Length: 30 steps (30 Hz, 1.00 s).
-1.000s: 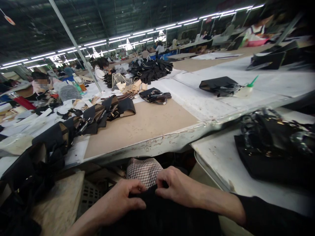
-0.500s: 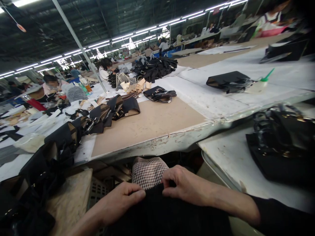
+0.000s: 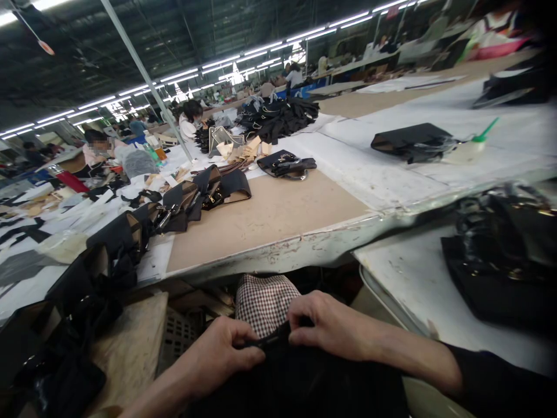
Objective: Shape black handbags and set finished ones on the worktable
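Two hands worked low in the lap: the left hand (image 3: 221, 357) and the right hand (image 3: 328, 328) each pinched the top edge of one black fabric piece (image 3: 296, 377), fingers curled and pressed together on it, just in front of one checkered cloth (image 3: 264, 299). On the long workbench (image 3: 270, 215) lay a row of about four open black bags (image 3: 191, 200), one more bag with handles (image 3: 285, 165), one flat bag (image 3: 411, 142) beside a single green-tipped bottle (image 3: 472, 148), and one dark heap (image 3: 278, 119) farther off. One glossy black bag (image 3: 505, 255) sat on the white side table (image 3: 404, 273). Strip lights ran across the factory hall, where other people sat at distant benches.
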{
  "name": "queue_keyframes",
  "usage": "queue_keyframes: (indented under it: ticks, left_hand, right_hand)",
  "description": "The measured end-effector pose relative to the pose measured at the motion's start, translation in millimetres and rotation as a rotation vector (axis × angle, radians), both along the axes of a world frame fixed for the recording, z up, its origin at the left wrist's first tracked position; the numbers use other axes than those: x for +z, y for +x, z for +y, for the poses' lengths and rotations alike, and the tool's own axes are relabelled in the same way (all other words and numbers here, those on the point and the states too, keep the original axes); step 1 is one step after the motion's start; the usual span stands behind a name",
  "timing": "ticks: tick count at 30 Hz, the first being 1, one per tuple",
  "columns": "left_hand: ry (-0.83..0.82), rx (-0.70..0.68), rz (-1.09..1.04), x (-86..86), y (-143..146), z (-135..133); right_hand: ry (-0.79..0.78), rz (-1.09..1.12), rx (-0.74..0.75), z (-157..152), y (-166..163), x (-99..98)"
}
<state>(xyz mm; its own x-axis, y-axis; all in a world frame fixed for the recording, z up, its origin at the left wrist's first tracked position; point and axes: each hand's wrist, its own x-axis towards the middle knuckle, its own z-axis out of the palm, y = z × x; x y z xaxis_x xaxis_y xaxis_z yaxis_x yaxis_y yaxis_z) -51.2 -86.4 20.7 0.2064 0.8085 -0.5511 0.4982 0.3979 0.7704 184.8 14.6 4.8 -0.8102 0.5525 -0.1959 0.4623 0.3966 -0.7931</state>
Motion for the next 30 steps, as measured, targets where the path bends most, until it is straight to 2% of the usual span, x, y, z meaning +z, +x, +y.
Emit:
queue_keyframes:
  ticks: [8, 15, 18, 21, 23, 30]
  left_hand:
    - [0.022, 0.049, -0.013, -1.6, 0.5, -4.5]
    - [0.047, 0.042, -0.077, 1.9, 5.1, 0.6]
    - [0.051, 0.034, -0.108, 1.0, 5.0, 2.8]
    - [0.063, 0.040, -0.138, -1.8, 3.1, 4.0]
    - [0.070, 0.050, -0.126, -4.5, 1.6, 4.8]
    - [0.028, 0.082, -0.123, -13.4, -7.6, 3.7]
  right_hand:
    - [-0.039, -0.074, -0.085, -0.1, -8.6, 9.0]
    - [0.174, -0.130, -0.123, -1.6, -14.5, -3.0]
    - [0.204, -0.050, -0.033, -1.8, -13.9, -1.7]
    - [0.162, 0.078, 0.186, -1.1, -14.6, 1.6]
    - [0.116, 0.103, 0.265, 0.0, -17.7, 1.2]
    - [0.032, 0.066, 0.130, -1.1, -33.9, -10.8]
